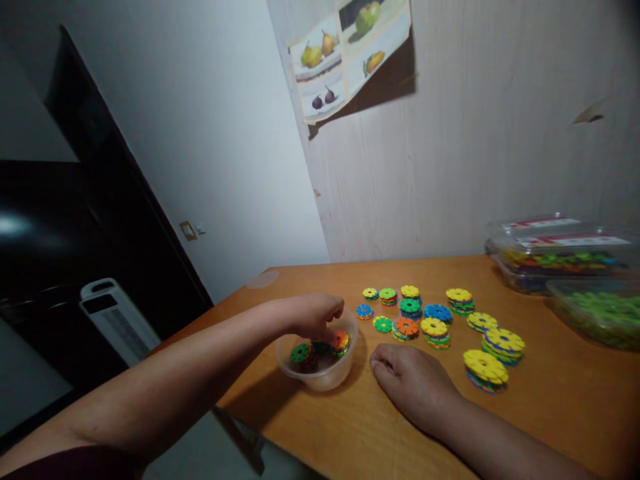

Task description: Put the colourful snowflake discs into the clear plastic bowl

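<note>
My left hand reaches over the rim of a clear plastic bowl, with its fingers bent down inside. Its fingertips close on a small stack of notched plastic discs with an orange-red one on top. Another stack with a green top disc lies in the bowl beside it. My right hand rests on the table in a loose fist, just right of the bowl, with nothing visible in it. Beyond it stand several disc stacks, among them an orange-topped stack and a yellow-topped stack.
Larger yellow-topped stacks stand right of my right hand. Clear lidded boxes of colourful pieces and an open container of green pieces sit at the table's right. A clear round lid lies near the far left corner of the wooden table.
</note>
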A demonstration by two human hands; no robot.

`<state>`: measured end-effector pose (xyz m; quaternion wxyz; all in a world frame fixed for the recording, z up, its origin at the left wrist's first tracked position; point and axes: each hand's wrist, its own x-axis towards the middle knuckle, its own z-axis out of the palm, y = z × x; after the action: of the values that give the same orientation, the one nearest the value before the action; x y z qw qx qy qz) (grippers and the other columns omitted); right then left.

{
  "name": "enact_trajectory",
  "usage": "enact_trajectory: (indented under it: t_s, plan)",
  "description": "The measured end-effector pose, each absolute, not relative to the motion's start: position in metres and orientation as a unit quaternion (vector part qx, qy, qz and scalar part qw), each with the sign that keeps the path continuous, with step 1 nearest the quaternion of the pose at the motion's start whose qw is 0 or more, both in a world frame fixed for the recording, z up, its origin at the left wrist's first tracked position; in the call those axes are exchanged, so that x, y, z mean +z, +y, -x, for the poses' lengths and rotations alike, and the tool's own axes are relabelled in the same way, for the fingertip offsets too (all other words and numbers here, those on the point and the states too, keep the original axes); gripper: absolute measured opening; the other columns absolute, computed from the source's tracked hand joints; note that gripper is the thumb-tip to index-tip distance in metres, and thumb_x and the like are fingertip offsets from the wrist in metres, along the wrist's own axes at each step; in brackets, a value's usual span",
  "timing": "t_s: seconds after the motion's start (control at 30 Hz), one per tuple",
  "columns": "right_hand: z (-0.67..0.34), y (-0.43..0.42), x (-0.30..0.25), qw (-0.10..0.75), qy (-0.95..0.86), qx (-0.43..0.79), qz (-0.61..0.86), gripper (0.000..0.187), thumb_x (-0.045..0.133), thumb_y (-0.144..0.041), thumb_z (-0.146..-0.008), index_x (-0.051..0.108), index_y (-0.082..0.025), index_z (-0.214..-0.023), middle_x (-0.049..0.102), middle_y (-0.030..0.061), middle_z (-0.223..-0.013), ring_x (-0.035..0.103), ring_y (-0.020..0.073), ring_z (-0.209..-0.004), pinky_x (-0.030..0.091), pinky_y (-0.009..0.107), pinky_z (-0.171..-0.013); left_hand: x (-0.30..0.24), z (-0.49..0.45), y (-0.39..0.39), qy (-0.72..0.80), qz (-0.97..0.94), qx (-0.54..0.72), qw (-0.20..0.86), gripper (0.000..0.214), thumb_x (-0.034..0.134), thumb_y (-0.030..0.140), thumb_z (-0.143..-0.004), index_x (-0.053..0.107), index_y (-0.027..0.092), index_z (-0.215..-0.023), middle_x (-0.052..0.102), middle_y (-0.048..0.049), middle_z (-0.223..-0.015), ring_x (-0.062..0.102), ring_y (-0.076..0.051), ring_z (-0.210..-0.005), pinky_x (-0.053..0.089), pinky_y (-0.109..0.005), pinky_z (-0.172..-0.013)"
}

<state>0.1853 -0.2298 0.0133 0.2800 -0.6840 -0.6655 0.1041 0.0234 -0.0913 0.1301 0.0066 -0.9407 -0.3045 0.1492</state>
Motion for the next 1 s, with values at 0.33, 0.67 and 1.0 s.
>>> enact_trajectory:
  t_s: [0.33, 0.67, 1.0]
  plan:
    - [-0.184, -0.230, 0.012, 0.291, -0.664, 0.109, 0.681, 0.027, 0.044, -0.031, -0.089, 0.067, -0.025, -0.075, 0.071, 0.0015, -0.074, 0.063, 0.0157, -0.070, 0.025, 0.026, -0.056, 0.165, -0.051, -0.075, -0.288, 0.950, 0.081, 0.084, 0.020, 0.057, 0.028, -0.077, 0.060, 0.017, -0.093, 0.067, -0.0024, -0.087, 0.053, -0.012, -0.067, 0.032, -0.023, -0.053]
    - [-0.184, -0.229, 0.010, 0.294, -0.664, 0.096, 0.681, 0.026, 0.045, -0.029, -0.089, 0.066, -0.025, -0.076, 0.072, 0.0009, -0.074, 0.063, 0.0155, -0.070, 0.024, 0.026, -0.057, 0.121, -0.123, -0.029, -0.242, 0.941, 0.226, 0.071, 0.052, 0.072, 0.044, -0.068, 0.065, 0.016, -0.111, 0.070, -0.0064, -0.103, 0.060, -0.016, -0.078, 0.042, -0.023, -0.062]
    - [-0.183, -0.228, 0.011, 0.284, -0.661, 0.085, 0.689, 0.026, 0.046, -0.030, -0.089, 0.066, -0.025, -0.075, 0.072, 0.0011, -0.074, 0.063, 0.0167, -0.070, 0.022, 0.028, -0.057, 0.090, -0.147, -0.013, -0.219, 0.925, 0.308, -0.037, 0.034, 0.076, 0.023, -0.056, 0.071, 0.019, -0.090, 0.072, 0.0000, -0.087, 0.060, -0.015, -0.073, 0.046, -0.025, -0.068]
